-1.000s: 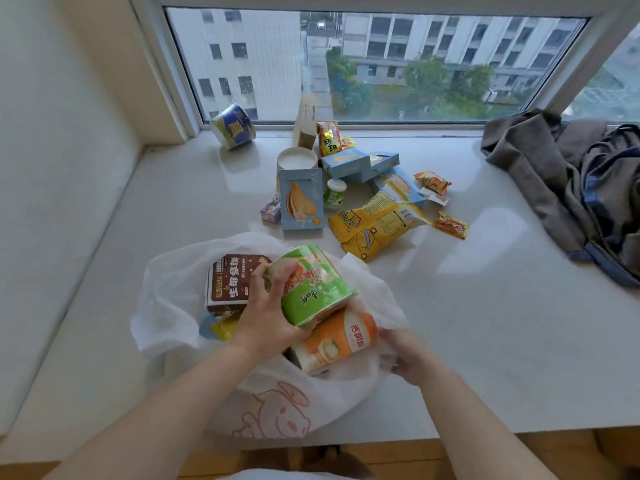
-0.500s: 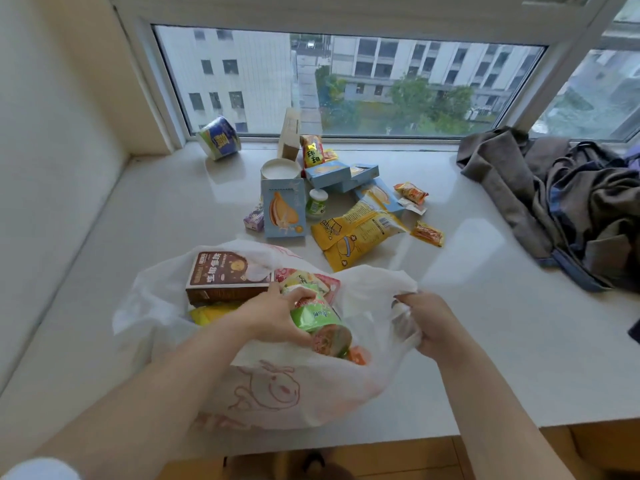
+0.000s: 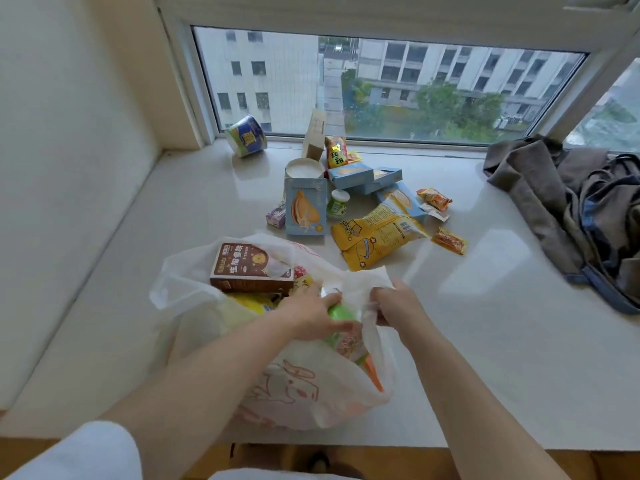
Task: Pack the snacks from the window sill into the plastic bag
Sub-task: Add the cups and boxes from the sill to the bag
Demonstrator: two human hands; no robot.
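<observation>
On the far left of the window sill [image 3: 145, 237], which is smooth, pale and glossy like stone, a round blue bowl-shaped tub [image 3: 246, 135] lies tilted on its side, close to the glass. Nearer to you, the thin white plastic bag [image 3: 294, 386] sits crumpled on the sill, half transparent, with an orange line drawing printed on its near side. Inside it, at the far left, a flat brown cardboard box [image 3: 251, 268] lies on top of something yellow.

Your left hand [image 3: 308, 315] is in the mouth of the bag, with fingers curled around a green cylindrical can [image 3: 341, 311]; the can is partly hidden, so I think it rests already among the other snacks. Your right hand [image 3: 394, 303] pinches the right edge of the bag and holds it up and open.

Beyond the bag, the unpacked snacks stay in a loose group: an upright light blue carton [image 3: 305, 211], a small green jar [image 3: 337, 202] just beside it, and two shiny yellow foil bags [image 3: 375, 237] lying flat and overlapping. To the right of these lies a small orange sachet [image 3: 449, 240].

On the far right, soft grey and blue clothes [image 3: 581, 209] are piled in folds.
</observation>
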